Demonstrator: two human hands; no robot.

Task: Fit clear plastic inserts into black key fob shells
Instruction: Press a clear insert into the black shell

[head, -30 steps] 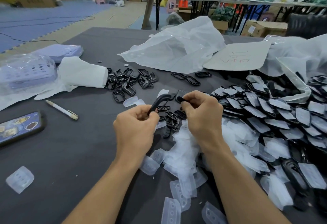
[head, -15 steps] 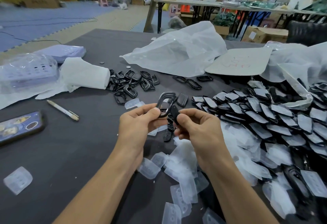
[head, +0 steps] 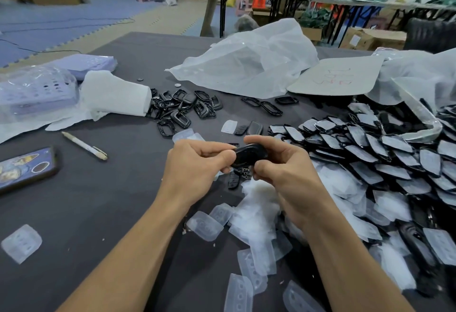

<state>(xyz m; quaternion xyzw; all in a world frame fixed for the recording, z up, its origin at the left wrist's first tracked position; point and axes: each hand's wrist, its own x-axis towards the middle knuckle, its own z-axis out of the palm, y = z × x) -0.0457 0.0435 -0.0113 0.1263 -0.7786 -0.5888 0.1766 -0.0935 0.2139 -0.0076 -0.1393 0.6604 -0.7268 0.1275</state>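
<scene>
Both hands are working on one black key fob shell (head: 249, 155). The left hand (head: 197, 163) is pinching its left end with the fingers curled in. The right hand (head: 283, 171) is gripping the other end, index finger wrapping over the top and thumb pressing underneath. The shell is hovering just above the dark table (head: 98, 213), pretty much dead centre, over a few small black parts. Can't tell if an insert is sitting in it, since the fingers are covering too much.

A messy heap of clear plastic inserts (head: 256, 213) is lying right below the wrists and spilling toward the near edge, and one stray insert (head: 21, 244) is sitting well off to the left. On the right, rows of black fobs (head: 370, 144) are overlapping like roof tiles. Farther back, loose black frames (head: 182, 109) are bunching up beside a white paper roll (head: 116, 93). A pen (head: 84, 145) and a phone (head: 24, 168) are lying at the left.
</scene>
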